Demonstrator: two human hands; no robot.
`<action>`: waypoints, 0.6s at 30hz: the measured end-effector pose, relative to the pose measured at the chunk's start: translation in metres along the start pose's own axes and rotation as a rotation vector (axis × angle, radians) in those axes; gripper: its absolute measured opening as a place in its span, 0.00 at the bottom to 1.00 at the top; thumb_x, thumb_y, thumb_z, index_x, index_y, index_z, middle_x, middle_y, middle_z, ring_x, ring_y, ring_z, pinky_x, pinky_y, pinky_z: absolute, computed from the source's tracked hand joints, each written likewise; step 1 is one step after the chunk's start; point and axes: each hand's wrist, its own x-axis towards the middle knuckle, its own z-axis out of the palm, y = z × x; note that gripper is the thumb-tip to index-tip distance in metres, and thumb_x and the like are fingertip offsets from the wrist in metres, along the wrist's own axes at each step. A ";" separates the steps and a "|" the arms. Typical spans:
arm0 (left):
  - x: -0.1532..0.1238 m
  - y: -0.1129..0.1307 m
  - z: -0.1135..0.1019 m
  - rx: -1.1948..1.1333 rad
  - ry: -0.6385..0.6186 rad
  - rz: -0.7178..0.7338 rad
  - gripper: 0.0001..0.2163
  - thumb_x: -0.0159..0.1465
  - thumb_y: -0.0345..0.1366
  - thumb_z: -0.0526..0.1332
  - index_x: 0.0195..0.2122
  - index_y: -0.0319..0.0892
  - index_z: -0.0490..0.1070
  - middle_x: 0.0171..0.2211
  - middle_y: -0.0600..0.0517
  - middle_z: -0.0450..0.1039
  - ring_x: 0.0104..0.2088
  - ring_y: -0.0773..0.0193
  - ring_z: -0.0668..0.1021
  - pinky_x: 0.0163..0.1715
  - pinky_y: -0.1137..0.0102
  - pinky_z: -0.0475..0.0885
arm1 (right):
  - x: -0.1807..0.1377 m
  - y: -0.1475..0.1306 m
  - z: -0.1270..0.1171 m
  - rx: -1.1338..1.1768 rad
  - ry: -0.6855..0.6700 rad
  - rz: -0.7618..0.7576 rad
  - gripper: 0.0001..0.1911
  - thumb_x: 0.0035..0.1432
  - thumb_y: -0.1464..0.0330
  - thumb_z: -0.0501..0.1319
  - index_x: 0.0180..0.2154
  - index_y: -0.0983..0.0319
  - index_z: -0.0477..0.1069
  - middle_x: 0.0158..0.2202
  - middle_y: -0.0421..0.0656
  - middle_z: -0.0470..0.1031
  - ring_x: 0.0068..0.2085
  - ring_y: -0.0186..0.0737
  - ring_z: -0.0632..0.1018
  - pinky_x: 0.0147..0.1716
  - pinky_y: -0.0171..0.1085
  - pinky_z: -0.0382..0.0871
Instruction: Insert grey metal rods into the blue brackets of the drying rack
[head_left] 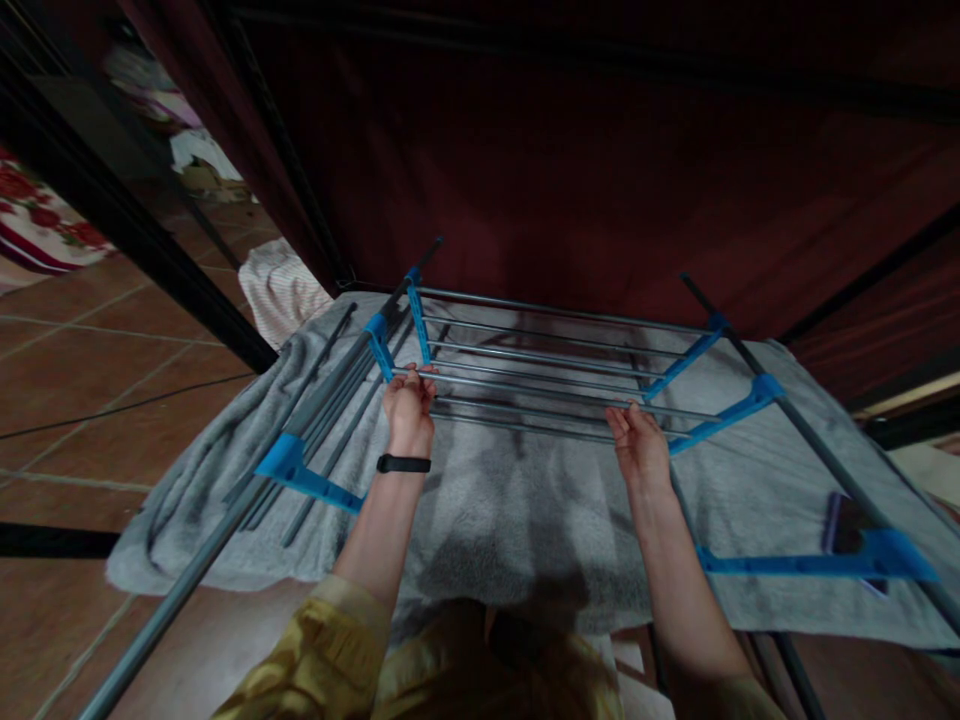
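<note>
A grey metal drying rack point(540, 350) with blue plastic joints lies over a grey towel point(510, 500) on the floor. My left hand point(409, 408), with a black band on the wrist, is curled around one of the rack's thin grey rods point(525, 395) near the left blue joint point(379, 340). My right hand point(637, 440) grips the same group of rods further right, close to a blue arm point(720, 410). Both hands have their fingers closed on the rods.
A dark red wall or panel rises just behind the rack. Terracotta floor tiles point(90, 360) spread to the left, with a pale folded cloth point(285, 290) and a floral bedcover point(37, 225) beyond. A dark phone-like object point(847, 525) lies on the towel at right.
</note>
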 end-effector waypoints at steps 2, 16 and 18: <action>0.000 0.000 0.000 0.000 0.001 0.000 0.02 0.64 0.28 0.57 0.36 0.40 0.66 0.29 0.52 0.75 0.22 0.73 0.74 0.24 0.78 0.69 | 0.000 0.000 0.000 -0.006 0.001 -0.002 0.15 0.47 0.70 0.74 0.24 0.61 0.67 0.26 0.35 0.76 0.31 0.31 0.81 0.46 0.37 0.79; 0.001 -0.001 0.001 0.024 0.024 0.027 0.04 0.63 0.28 0.58 0.38 0.41 0.65 0.30 0.52 0.76 0.23 0.72 0.75 0.24 0.78 0.68 | -0.002 0.001 0.002 -0.014 -0.010 -0.011 0.14 0.47 0.69 0.73 0.25 0.60 0.68 0.26 0.34 0.76 0.33 0.32 0.81 0.49 0.39 0.77; 0.001 -0.001 0.002 0.029 0.020 0.029 0.04 0.63 0.28 0.57 0.38 0.41 0.65 0.30 0.52 0.76 0.22 0.72 0.74 0.24 0.78 0.68 | -0.004 -0.001 0.002 0.000 -0.026 0.006 0.13 0.47 0.69 0.73 0.26 0.60 0.68 0.27 0.35 0.77 0.34 0.32 0.81 0.49 0.39 0.77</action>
